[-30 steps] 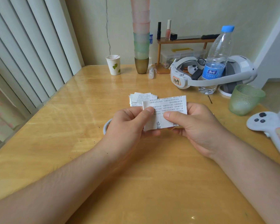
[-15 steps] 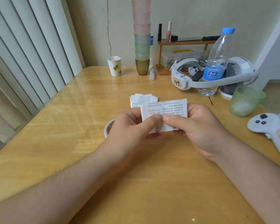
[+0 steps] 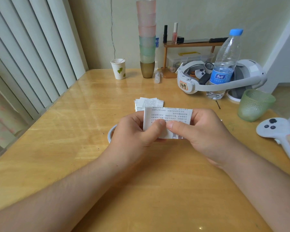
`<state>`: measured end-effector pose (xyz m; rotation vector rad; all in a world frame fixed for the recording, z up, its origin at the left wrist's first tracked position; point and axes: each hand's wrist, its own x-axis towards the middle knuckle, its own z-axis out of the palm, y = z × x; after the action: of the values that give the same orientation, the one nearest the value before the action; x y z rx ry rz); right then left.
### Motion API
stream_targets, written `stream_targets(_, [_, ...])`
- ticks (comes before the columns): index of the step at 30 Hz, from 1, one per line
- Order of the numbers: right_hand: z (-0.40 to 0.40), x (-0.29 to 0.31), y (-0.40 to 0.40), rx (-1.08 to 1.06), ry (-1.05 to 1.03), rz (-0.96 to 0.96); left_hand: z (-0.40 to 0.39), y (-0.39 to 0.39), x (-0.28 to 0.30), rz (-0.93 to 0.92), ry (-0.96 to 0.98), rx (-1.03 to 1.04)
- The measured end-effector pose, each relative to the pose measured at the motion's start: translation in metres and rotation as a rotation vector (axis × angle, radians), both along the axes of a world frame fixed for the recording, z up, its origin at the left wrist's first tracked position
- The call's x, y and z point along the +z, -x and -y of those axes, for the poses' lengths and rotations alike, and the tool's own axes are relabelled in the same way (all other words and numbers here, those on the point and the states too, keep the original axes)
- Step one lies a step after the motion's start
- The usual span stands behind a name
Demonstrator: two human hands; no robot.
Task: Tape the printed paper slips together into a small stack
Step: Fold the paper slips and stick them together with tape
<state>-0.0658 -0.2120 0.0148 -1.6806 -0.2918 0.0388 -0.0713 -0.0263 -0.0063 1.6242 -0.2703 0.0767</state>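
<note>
While both thumbs pinch it, paper slip (image 3: 169, 117) is held above the table (image 3: 74, 131).
Left hand (image 3: 137, 131), right hand (image 3: 203, 131) grip; layers could skew, tape roll (image 3: 111, 133) apparently half hidden.

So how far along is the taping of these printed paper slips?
Nothing shows as taped yet. Both the left hand and right hand pinch a white printed paper slip. Still left: the loose pile of printed slips on the wooden table and the white tape roll.
</note>
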Motion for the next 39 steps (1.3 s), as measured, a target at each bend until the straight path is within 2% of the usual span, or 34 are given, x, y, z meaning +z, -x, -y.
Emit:
stream_targets(8, [0.002,0.002,0.001,0.004,0.066,0.069,0.000,0.001,-0.001,0.109,-0.192,0.058])
stream_targets(22, [0.008,0.002,-0.004,0.065,0.166,0.086,-0.002,0.002,0.000,0.146,-0.186,-0.065])
stream_targets(39, [0.011,-0.002,-0.006,0.047,0.224,0.274,-0.003,0.004,0.002,0.118,-0.151,-0.077])
